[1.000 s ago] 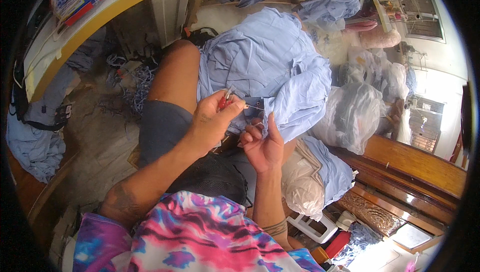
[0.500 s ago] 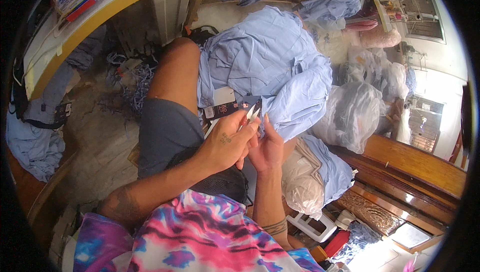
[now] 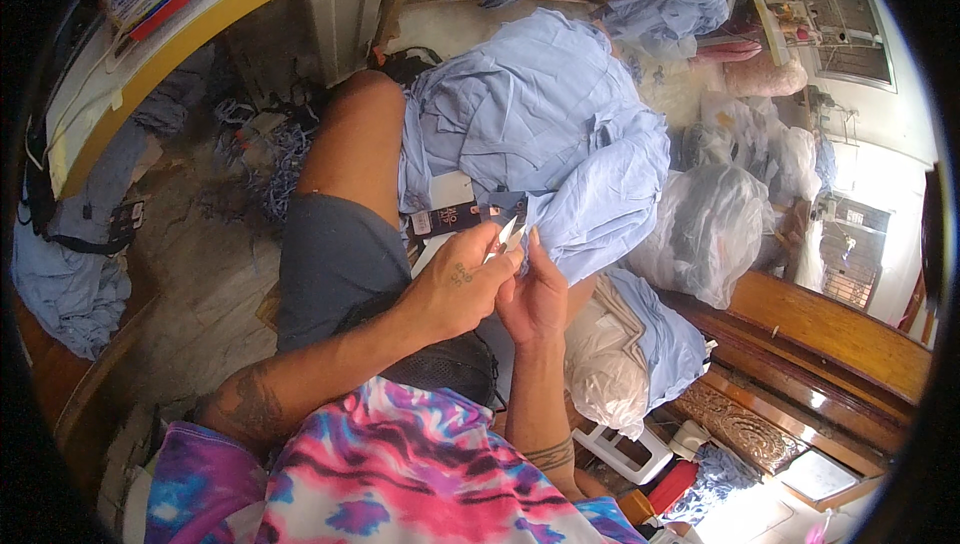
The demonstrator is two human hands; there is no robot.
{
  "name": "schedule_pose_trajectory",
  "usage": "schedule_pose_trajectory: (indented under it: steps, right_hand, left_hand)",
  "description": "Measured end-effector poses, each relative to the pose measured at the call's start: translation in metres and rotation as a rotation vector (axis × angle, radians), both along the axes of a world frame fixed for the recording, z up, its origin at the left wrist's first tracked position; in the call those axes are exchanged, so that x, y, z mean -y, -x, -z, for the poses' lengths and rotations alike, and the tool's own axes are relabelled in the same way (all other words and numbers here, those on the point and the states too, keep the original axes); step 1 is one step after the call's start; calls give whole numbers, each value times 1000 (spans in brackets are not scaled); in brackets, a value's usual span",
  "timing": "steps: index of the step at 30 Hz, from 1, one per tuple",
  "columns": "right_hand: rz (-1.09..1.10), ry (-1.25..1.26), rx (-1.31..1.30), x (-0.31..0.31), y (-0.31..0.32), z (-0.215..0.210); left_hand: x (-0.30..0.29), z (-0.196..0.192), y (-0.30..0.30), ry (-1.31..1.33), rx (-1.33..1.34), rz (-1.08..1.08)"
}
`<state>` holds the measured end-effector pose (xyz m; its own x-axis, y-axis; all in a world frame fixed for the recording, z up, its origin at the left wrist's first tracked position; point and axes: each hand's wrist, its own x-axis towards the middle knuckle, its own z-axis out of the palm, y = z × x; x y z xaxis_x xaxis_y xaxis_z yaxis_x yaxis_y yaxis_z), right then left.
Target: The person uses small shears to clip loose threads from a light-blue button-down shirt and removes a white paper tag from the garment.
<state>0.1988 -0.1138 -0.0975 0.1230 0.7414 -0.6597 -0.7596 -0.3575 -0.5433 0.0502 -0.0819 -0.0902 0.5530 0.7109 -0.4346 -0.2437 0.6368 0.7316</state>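
My left hand [image 3: 455, 279] is closed round a pair of thread snips [image 3: 511, 235], whose two pale blades point up and away from me. Beside it my right hand [image 3: 537, 294] pinches an edge of a light blue garment [image 3: 530, 104], thumb uppermost. The blade tips are close to that pinched edge; I cannot tell if they touch it. The garment lies bunched across my lap. Dark and white hang tags [image 3: 447, 206] rest on it just beyond my left hand.
A yellow-edged table [image 3: 160, 69] curves along the upper left. More blue cloth [image 3: 65, 279] lies at the left, and fabric scraps [image 3: 265, 159] litter the floor. Plastic bags [image 3: 705, 229] and a wrapped bundle [image 3: 605, 369] stand at my right, by a wooden furniture piece [image 3: 830, 329].
My left hand has shifted slightly right with the snips, bringing the blades nearer the cloth edge. My right hand keeps its pinch almost in place.
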Motion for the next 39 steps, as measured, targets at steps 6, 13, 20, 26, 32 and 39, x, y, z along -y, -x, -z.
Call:
schedule_pose_trajectory:
  steps: [6,13,20,26,32,39]
  right_hand:
    - [13,10,-4,-1,1,-1]
    - [-22,2,60,-3,5,-5]
    - [-39,-18,97,-3,6,-4]
    - [-68,-37,244,0,9,-5]
    - [-23,-46,377,6,16,-5]
    - [62,-62,340,14,22,-9]
  left_hand:
    - [-2,-4,2,68,16,4]
    - [-2,0,2,41,15,11]
    - [-1,7,-2,-143,-69,-87]
    - [-3,3,-5,-155,-127,-131]
    - [-9,-2,-8,-39,-37,-149]
    - [-24,-1,-1,375,213,-131]
